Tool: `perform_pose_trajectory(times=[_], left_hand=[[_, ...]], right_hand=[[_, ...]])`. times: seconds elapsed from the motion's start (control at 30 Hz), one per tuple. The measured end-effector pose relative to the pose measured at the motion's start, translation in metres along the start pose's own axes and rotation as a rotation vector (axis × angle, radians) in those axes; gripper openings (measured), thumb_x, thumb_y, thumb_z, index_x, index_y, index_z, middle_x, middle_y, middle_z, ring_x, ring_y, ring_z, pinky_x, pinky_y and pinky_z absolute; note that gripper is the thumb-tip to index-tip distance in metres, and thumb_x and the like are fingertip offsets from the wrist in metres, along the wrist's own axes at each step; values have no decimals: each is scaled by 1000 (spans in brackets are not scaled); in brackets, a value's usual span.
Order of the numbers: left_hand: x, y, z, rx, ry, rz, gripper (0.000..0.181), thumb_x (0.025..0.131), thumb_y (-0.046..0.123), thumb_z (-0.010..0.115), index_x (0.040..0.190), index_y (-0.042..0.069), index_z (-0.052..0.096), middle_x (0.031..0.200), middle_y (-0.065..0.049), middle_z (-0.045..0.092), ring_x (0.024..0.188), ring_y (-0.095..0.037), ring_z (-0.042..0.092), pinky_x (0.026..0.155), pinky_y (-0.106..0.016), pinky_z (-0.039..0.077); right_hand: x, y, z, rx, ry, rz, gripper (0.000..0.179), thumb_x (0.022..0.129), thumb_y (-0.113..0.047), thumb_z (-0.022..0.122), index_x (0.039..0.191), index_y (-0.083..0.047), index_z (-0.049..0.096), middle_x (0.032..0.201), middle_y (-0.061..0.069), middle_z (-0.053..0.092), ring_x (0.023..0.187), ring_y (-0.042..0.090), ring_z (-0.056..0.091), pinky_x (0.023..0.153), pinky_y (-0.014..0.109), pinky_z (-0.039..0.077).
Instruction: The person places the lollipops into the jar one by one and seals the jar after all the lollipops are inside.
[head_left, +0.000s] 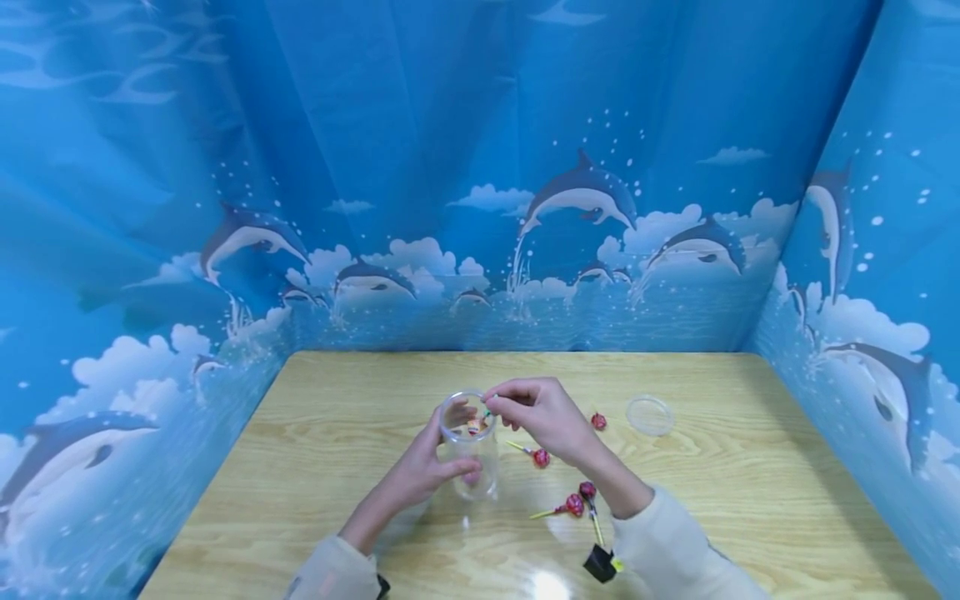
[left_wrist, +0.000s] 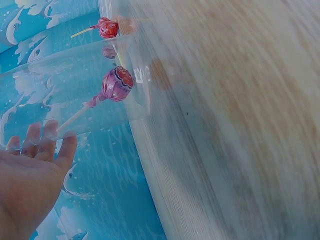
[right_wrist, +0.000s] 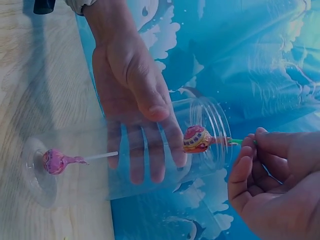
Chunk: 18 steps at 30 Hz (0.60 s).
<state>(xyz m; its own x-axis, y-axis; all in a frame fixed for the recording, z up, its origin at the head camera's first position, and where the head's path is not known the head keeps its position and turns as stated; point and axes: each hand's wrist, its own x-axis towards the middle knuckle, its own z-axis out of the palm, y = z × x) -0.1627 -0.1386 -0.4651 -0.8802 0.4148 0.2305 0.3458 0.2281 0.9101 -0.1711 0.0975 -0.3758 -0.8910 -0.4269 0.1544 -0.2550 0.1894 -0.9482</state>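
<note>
A clear plastic jar [head_left: 482, 477] stands upright on the table, its top uncovered. My left hand [head_left: 422, 468] holds it from the left, thumb across the near side and fingers behind the wall. With thumb and forefinger, my right hand [head_left: 546, 419] pinches the green stick of a lollipop [right_wrist: 196, 139] at the jar's mouth. That lollipop's red and yellow wrapped head hangs inside the rim, head down. At the jar's bottom lies a pink-purple lollipop [right_wrist: 54, 161] with a white stick, also visible through the wall in the left wrist view.
Several red-wrapped lollipops lie right of the jar, among them one near it [head_left: 541, 457], one nearer me [head_left: 574, 504] and one farther back [head_left: 598, 421]. A clear round lid [head_left: 650, 415] rests at the right. Dolphin-printed curtains [head_left: 465, 250] enclose the wooden table [head_left: 337, 400].
</note>
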Motion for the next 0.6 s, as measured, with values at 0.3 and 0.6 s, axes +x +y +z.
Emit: perform_pose_trajectory(times=[0.3,0.6], left_hand=[[1,0,0,3,-5,10,85,87,8,81,156,9,31,149,-25,51,137,-40,49,113,-59,37],[0,1,0,12,5,0,88,86,9,83,156,9,32,150,-22,51,138,-39,48,114,-61,36]], right_hand=[[1,-8,3,-71,-49,-20,30,103,-28,67,115,-2,76,74,5,62,60,13,47,50,22,39],[-1,-10,-2,-15,-33,10,30,104,-29,64,117,-5,76,78,4,63,66,18,51,55,23,43]])
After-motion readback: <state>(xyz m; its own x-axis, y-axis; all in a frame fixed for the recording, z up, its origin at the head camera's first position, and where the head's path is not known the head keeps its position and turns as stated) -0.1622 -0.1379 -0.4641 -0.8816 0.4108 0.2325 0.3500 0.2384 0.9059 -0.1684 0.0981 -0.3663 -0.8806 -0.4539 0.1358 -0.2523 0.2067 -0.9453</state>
